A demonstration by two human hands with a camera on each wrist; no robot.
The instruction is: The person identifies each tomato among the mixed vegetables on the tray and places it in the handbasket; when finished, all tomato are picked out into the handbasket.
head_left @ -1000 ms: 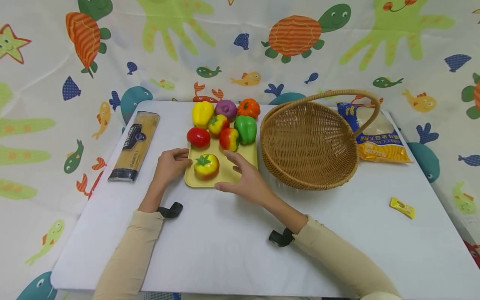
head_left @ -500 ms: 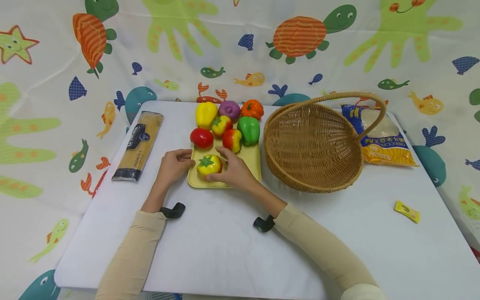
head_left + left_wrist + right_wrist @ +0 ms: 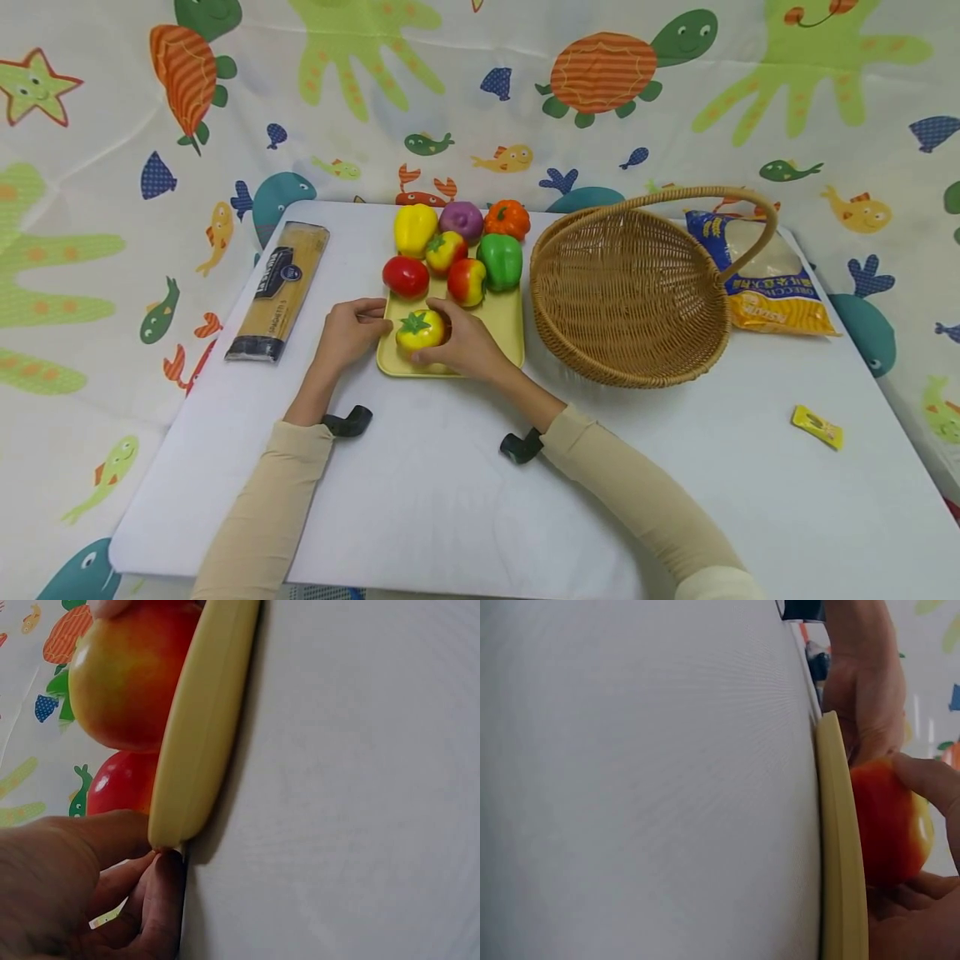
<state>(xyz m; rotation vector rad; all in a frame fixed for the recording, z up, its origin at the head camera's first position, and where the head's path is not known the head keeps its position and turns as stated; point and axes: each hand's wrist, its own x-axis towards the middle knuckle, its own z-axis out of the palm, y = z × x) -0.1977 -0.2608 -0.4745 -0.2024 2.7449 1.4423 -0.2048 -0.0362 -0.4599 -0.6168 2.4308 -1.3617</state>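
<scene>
Nearest me, my left hand (image 3: pixel 348 335) pinches the rim of the yellow tray (image 3: pixel 506 323) at its nine o'clock. My right hand (image 3: pixel 467 343) grips the yellow-and-red tomato (image 3: pixel 420 332) from four o'clock, thumb and fingers curved round it. The tomato is at the tray's eight o'clock; I cannot tell whether it rests there or is slightly raised. To hold it well, I judge, my thumb and fingertips belong low on opposite sides, pressing evenly, since the glossy skin looks slippery, while my left hand steadies the tray. Toward one o'clock from the tomato, a red-and-yellow apple (image 3: pixel 467 282) sits near, so my knuckles are best clear of it. From the tray, the wicker basket (image 3: pixel 630 292) stands at three, the spaghetti packet (image 3: pixel 279 292) lies near ten.
</scene>
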